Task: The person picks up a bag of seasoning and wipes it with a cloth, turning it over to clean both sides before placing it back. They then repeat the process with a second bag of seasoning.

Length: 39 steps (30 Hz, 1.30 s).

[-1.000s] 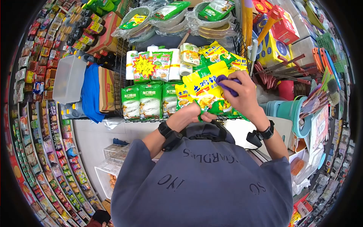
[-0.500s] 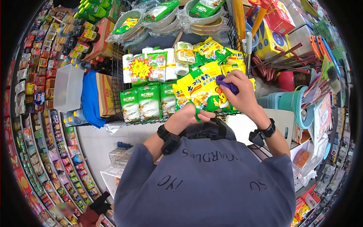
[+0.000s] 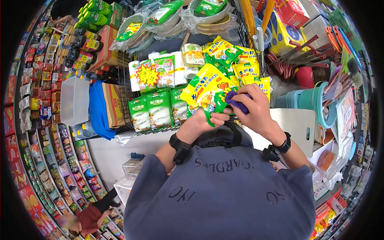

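Shop aisle, shelves of small goods on both sides, wire rack (image 3: 124, 80) straight ahead stuffed with packets. Left hand (image 3: 200, 122) is closed around the bottom edge of a yellow packet (image 3: 206, 86), fingers curled and pinching the green lower corner, packet held up tilted in front of the rack. Right hand (image 3: 254, 108) has a purple cloth (image 3: 234, 100) bunched in the fingertips, fingers pressed together on it, cloth touching the packet's right side. More yellow packets of the same kind sit just behind it on the rack. Green packets (image 3: 154, 108) stand in a row on the rack's lower left, white rolls (image 3: 182, 68) above them. Clear plastic bin (image 3: 74, 100), blue cloth (image 3: 98, 106) and cardboard box (image 3: 112, 102) are left of the rack. White board (image 3: 296, 124) and teal basins (image 3: 308, 106) are to the right, near the right forearm. Black bands on both wrists. Another person in a red top (image 3: 86, 218) is low down at bottom left, well apart from the hands.
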Tool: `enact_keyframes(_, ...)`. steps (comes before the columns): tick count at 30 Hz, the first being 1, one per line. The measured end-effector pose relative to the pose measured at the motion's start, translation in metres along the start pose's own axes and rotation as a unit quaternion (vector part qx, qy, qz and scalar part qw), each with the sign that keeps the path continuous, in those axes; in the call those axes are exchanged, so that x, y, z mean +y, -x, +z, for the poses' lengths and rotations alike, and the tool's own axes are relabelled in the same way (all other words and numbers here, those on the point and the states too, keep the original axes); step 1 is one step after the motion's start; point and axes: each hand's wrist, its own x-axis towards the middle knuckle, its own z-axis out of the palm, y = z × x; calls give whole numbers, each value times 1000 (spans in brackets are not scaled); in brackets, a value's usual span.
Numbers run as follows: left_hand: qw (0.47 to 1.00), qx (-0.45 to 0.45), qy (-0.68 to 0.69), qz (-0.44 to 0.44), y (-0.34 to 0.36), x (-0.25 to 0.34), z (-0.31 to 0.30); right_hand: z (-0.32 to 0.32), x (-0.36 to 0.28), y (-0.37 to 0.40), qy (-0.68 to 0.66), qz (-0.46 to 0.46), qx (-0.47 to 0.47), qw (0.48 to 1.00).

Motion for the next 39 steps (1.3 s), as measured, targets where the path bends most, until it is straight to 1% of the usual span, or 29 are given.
enact_keyframes(2, 999, 10, -35, 6, -2, -6, -6, 5, -5, -4, 11, -3, 10, 1000)
enact_keyframes(4, 996, 8, -66, 62, -4, -7, -18, 12, -11, -5, 25, -36, 10, 999)
enact_keyframes(5, 995, -78, -58, 28, -6, -6, -12, 15, -13, -4, 26, -42, 1, 999)
enact_keyframes(6, 995, -77, -59, 28, -10, -11, -7, 18, -16, -4, 25, -42, 2, 999)
enact_keyframes(7, 988, 54, -87, 118, -15, -17, -2, 21, -20, -3, 3, -56, -14, 998)
enact_keyframes(8, 955, 184, -114, 205, -18, -25, 15, 25, -24, -3, -19, -71, -30, 997)
enact_keyframes(9, 987, -33, -81, 132, -15, -12, -12, 33, -25, -1, -3, -90, -27, 996)
enact_keyframes(10, 987, -33, -82, 133, -12, -10, -16, 33, -25, -2, -3, -91, -26, 995)
enact_keyframes(12, 955, 115, -171, 215, -9, -19, 0, 32, -24, -4, -25, -105, -46, 993)
enact_keyframes(13, 941, 188, -162, 232, -12, -25, 13, 30, -23, -6, -26, -105, -46, 993)
enact_keyframes(16, 932, 184, -227, 215, -14, -12, -11, 25, -7, -11, -45, -128, -53, 989)
enact_keyframes(17, 989, 13, -122, 87, -4, -5, -8, 22, 3, -11, -35, -125, -51, 990)
enact_keyframes(18, 989, 12, -122, 88, -2, -4, -7, 19, 11, -12, -25, -123, -50, 991)
enact_keyframes(20, 985, 108, -118, 70, -2, -9, 5, 13, 23, -17, -24, -120, -34, 992)
enact_keyframes(21, 985, 60, -151, 60, -2, -5, 0, 10, 29, -19, 1, -102, -19, 995)
enact_keyframes(22, 985, 59, -150, 62, -1, -3, -5, 6, 33, -20, 26, -85, -3, 996)
enact_keyframes(24, 948, 108, -288, 79, 3, -1, -19, -1, 40, -21, 34, -59, 2, 998)
enact_keyframes(25, 951, 94, -278, 98, 12, 4, -37, -5, 43, -22, 22, -21, 25, 999)
enact_keyframes(26, 951, 93, -277, 101, 14, -6, -27, -9, 45, -22, 10, 16, 48, 999)
enact_keyframes(27, 816, 164, -513, 210, 14, -19, -6, -14, 46, -24, -4, 28, 62, 998)
enact_keyframes(28, 608, 221, -702, 299, 14, -26, 5, -17, 47, -25, -5, 26, 59, 998)
enact_keyframes(29, 545, 166, -734, 370, 4, -16, 0, -20, 47, -26, -63, 84, 74, 992)
enact_keyframes(30, 545, 167, -732, 373, 1, -16, -5, -22, 47, -26, -119, 142, 88, 979)
enact_keyframes(32, 429, 119, -760, 474, -2, -23, 7, -21, 45, -23, -134, 150, 91, 975)
enact_keyframes(33, 389, 136, -794, 446, 1, -28, 28, -19, 43, -20, -180, 181, 91, 962)
enact_keyframes(34, 388, 136, -794, 447, -1, -27, 36, -18, 41, -17, -226, 213, 92, 946)
enact_keyframes(36, 365, 318, -799, 356, -6, -22, 44, -20, 42, -13, -239, 218, 91, 942)
enact_keyframes(37, 304, 309, -813, 390, -4, -16, 37, -23, 42, -11, -281, 258, 98, 919)
enact_keyframes(39, 293, 317, -811, 395, 2, -21, 55, -26, 38, -10, -342, 311, 124, 878)
